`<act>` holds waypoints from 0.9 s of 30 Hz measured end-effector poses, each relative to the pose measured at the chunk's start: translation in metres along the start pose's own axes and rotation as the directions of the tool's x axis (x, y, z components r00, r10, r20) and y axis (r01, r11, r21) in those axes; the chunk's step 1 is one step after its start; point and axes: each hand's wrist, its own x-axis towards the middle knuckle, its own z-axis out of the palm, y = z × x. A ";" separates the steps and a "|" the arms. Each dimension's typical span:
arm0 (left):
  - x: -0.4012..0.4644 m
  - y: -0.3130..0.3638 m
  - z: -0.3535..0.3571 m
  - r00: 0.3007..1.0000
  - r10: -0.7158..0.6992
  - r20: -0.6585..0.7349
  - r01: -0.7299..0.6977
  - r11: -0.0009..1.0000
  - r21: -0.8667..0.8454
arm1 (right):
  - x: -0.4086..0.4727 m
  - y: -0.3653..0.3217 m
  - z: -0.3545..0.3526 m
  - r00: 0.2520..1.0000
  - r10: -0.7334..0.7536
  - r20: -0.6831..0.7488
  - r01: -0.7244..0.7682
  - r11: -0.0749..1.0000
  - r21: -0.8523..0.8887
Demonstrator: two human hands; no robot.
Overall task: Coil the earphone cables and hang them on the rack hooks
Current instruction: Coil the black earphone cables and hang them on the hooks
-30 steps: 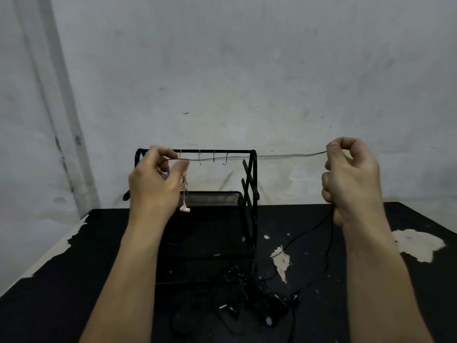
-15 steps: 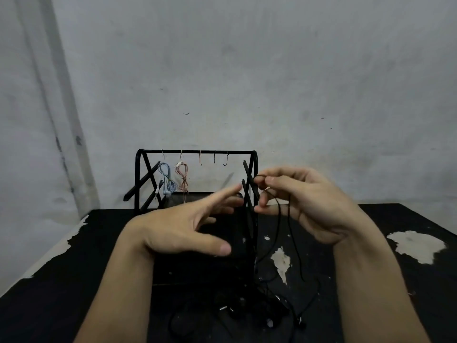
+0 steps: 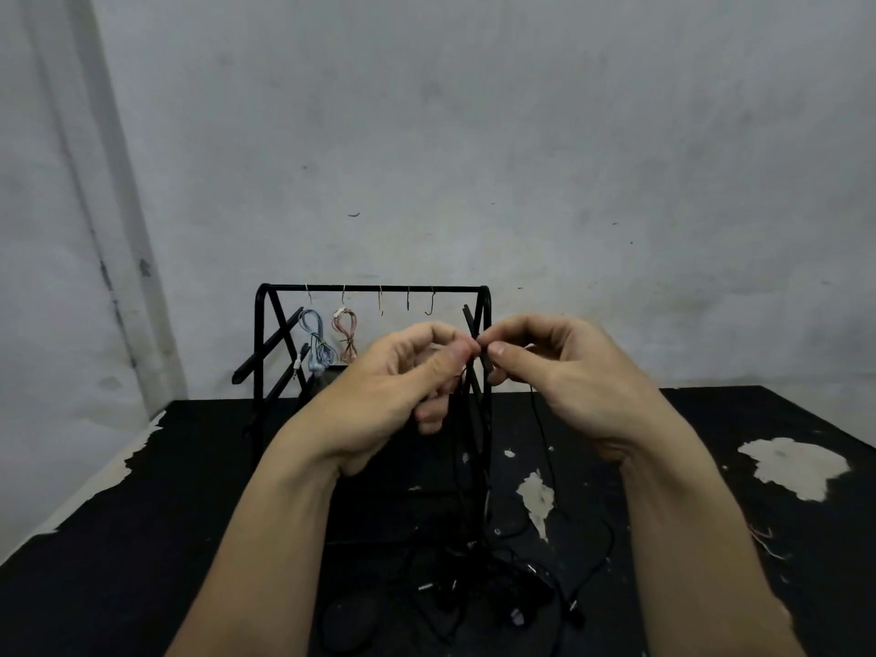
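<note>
A black wire rack (image 3: 374,289) stands at the back of the table, with several hooks on its top bar. A coiled blue earphone cable (image 3: 314,343) and a coiled pink earphone cable (image 3: 347,335) hang on the two leftmost hooks. My left hand (image 3: 403,377) and my right hand (image 3: 559,372) meet in front of the rack's right end, fingertips nearly touching. Both pinch a thin black earphone cable (image 3: 545,433) that trails down to the table. How the cable lies between the fingers is hidden.
A tangle of black earphone cables (image 3: 483,590) lies on the black table (image 3: 142,538) near its front edge. The table top has worn pale patches (image 3: 796,462) at the right. A grey wall rises close behind the rack.
One second ago my hands held the black cable stretched wide apart at the rack bar's height. They have come together in front of the rack's right end, and the left hand has pinched the cable again.
</note>
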 end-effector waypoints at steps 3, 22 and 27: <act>0.001 -0.003 0.002 0.999 -0.034 0.018 0.031 0.990 0.134 | 0.000 -0.002 0.000 1.000 -0.007 -0.021 0.007 1.000 0.005; 0.006 0.006 -0.010 0.958 0.008 -0.285 -0.089 0.959 -0.270 | -0.012 -0.016 0.002 0.975 0.017 0.220 -0.095 0.932 0.350; 0.002 0.003 -0.009 0.970 0.208 -0.129 -0.154 0.928 0.341 | -0.011 -0.019 -0.006 0.998 -0.032 0.051 0.010 0.921 0.389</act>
